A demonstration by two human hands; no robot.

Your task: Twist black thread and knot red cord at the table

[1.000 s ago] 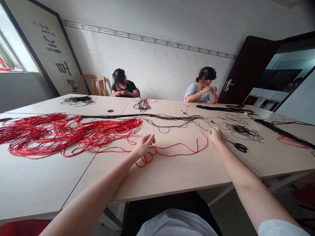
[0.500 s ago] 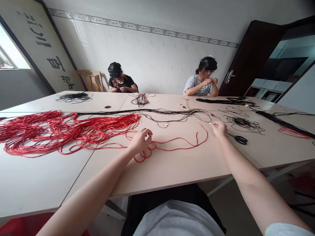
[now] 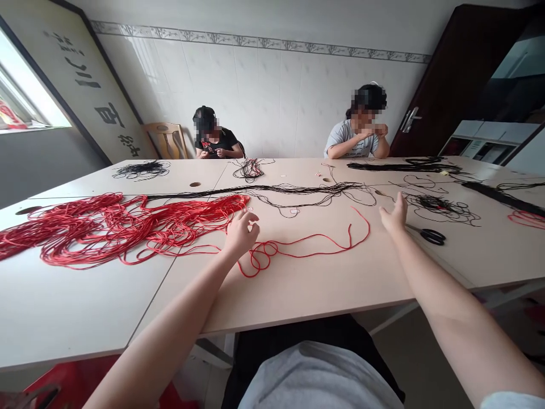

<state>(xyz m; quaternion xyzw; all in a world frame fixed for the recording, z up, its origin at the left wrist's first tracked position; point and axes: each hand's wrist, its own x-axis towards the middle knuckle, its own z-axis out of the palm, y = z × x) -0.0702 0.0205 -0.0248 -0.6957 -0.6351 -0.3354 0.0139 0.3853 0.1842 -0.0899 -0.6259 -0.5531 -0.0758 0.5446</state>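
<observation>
My left hand is above the table at the right end of a large heap of red cord. Its fingers are loosely curled, thumb and forefinger apart, with nothing visible between them. Just right of it, a loose red cord lies in small loops and runs toward the right. My right hand is raised past that cord's end, thumb and fingers spread, and seems to hold nothing. Beside it lies a pair of scissors with black handles, the blades partly hidden behind the hand and wrist.
A long bundle of black cord stretches across the table behind my hands. A tangle of black cord lies at right, with more black bundles farther back. Two people, one in black and one in grey, sit opposite.
My right hand has gone from fingers pinched together to spread apart. My left hand stays by the red heap, loosely curled. The view has shifted slightly.
</observation>
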